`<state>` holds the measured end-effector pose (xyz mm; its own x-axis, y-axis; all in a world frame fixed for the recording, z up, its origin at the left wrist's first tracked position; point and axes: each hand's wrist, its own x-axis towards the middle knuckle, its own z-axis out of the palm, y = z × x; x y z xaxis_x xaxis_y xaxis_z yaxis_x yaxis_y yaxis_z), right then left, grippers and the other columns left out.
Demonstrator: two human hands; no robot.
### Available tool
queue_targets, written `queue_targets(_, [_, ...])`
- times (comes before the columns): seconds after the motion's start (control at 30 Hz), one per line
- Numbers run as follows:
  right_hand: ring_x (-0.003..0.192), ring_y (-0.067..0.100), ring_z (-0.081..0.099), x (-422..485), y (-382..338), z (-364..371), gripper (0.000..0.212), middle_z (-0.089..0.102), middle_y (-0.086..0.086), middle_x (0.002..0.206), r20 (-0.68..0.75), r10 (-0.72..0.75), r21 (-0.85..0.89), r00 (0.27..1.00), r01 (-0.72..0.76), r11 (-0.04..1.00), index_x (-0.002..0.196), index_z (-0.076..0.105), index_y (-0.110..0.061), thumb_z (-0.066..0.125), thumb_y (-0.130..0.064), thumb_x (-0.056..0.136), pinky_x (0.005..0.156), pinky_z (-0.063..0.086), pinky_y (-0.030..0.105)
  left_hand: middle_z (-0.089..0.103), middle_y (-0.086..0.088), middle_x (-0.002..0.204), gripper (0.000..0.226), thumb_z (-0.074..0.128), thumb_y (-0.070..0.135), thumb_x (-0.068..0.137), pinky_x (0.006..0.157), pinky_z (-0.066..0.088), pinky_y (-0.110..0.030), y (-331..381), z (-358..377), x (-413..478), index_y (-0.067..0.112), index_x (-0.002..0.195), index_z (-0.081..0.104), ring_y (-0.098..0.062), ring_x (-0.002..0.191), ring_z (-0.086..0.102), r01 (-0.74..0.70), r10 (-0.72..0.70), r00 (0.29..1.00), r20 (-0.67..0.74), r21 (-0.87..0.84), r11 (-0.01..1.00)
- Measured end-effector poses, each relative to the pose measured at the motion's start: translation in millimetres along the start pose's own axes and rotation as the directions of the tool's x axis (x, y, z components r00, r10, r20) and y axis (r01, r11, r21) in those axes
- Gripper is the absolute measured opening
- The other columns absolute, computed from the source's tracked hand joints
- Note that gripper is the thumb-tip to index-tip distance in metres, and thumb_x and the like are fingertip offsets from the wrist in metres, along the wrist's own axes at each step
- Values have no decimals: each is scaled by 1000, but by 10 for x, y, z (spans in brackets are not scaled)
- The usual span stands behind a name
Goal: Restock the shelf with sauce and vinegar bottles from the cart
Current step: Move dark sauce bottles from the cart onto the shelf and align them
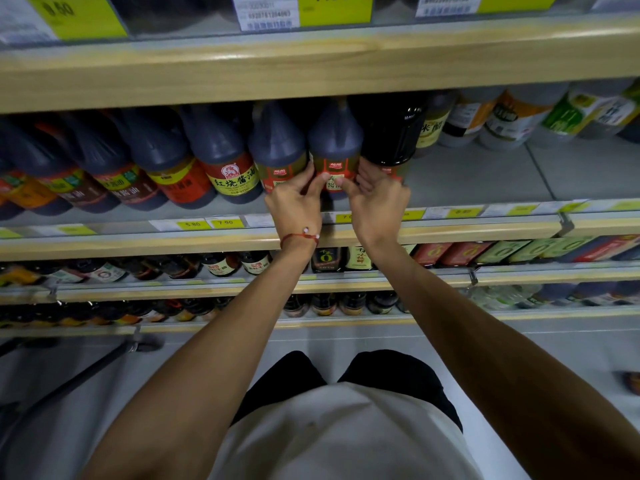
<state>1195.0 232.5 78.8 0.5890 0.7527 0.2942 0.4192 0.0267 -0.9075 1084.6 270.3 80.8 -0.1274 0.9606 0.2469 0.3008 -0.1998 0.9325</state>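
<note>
A dark sauce bottle [335, 143] with a red and green label stands on the middle shelf [478, 174] in a row of similar bottles. My left hand [296, 199] grips its lower left side, thumb on the label. From the right, my right hand [375, 199] grips the same bottle, fingers curled behind it and thumb on the front. A like bottle [277, 147] stands just left of it, and a taller black bottle [389, 133] just right.
Pale vinegar bottles [512, 119] stand at the shelf's right, with bare shelf in front of them. Lower shelves [450, 271] hold small bottles and boxes. A cart's dark frame [79, 375] shows at lower left. A wooden shelf edge [311, 64] hangs just above.
</note>
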Motion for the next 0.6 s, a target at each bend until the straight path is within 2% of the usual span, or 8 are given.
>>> queue_targets(0.1, [102, 7, 74, -2, 39, 29, 43, 79, 0, 106, 1, 3, 10, 1000, -3, 1000, 123, 73, -8, 84, -25, 85, 91, 62, 44, 75, -4, 112, 34, 81, 25, 84, 99, 55, -35, -12, 13, -4, 10, 114, 76, -9, 105, 69, -18, 19, 1000, -7, 9, 1000])
queue_targets(0.2, [103, 11, 75, -9, 31, 13, 46, 79, 5, 110, 36, 12, -7, 999, -12, 1000, 127, 71, -5, 84, -21, 86, 94, 62, 41, 75, -3, 112, 35, 81, 24, 84, 99, 55, -35, -32, 10, 0, 9, 116, 75, -7, 105, 69, -10, 10, 1000, 2, 0, 1000])
queue_targets(0.37, [107, 24, 73, -64, -39, -130, 44, 78, 5, 114, 87, 5, -175, 996, 11, 985, 125, 70, -12, 78, -32, 86, 93, 59, 47, 73, 1, 115, 39, 75, 12, 88, 100, 56, -38, -4, -71, -47, 5, 127, 69, -9, 108, 71, 53, -44, 985, 166, -54, 997])
queue_targets(0.47, [109, 25, 68, -156, -135, -303, 38, 74, 4, 117, 152, -68, -325, 986, 114, 939, 122, 71, -14, 73, -30, 88, 91, 56, 40, 72, -4, 125, 41, 70, 19, 91, 103, 54, -37, 122, -233, -111, 9, 131, 67, -14, 116, 67, -39, 19, 977, 211, 92, 995])
queue_targets(0.57, [108, 30, 63, -238, -245, -479, 36, 71, 5, 112, 261, -134, -534, 956, 259, 805, 114, 73, -17, 67, -38, 84, 88, 51, 41, 67, -9, 131, 45, 68, 23, 93, 105, 48, -30, 241, -456, -170, 8, 136, 63, -23, 121, 62, -208, 112, 946, 305, 302, 930])
queue_targets(0.6, [107, 29, 62, -254, -273, -535, 38, 71, 3, 111, 300, -149, -577, 942, 304, 758, 112, 73, -18, 65, -41, 83, 88, 49, 42, 66, -10, 131, 46, 66, 25, 94, 104, 48, -32, 280, -537, -195, 9, 137, 61, -26, 121, 60, -266, 133, 931, 341, 380, 886])
